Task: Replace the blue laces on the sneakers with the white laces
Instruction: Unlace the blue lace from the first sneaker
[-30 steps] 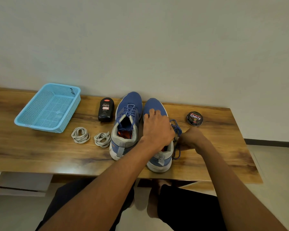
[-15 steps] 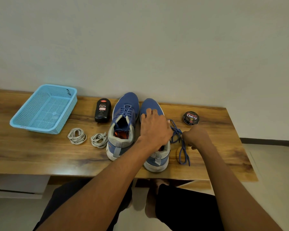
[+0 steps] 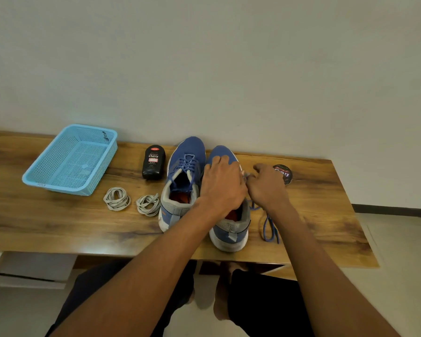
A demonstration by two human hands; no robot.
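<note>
Wooden table (image 3: 58, 222), left hand (image 3: 223, 188) atop sneaker (image 3: 229, 229)

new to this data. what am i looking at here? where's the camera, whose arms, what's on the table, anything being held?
There is no robot here. A person wears one wide-angle camera on the head, looking forward and down, so the two bare arms coming in from the bottom are their own.

On the wooden table stand two blue sneakers side by side. The left sneaker has its blue lace threaded. The left hand lies over the right sneaker, steadying it. The right hand works beside it, apparently pinching that shoe's blue lace, whose loose end trails on the table; the exact grip is hidden.

Also there: two coiled white laces, an empty light blue basket, a black Cherry polish bottle and a round Cherry polish tin.
</note>
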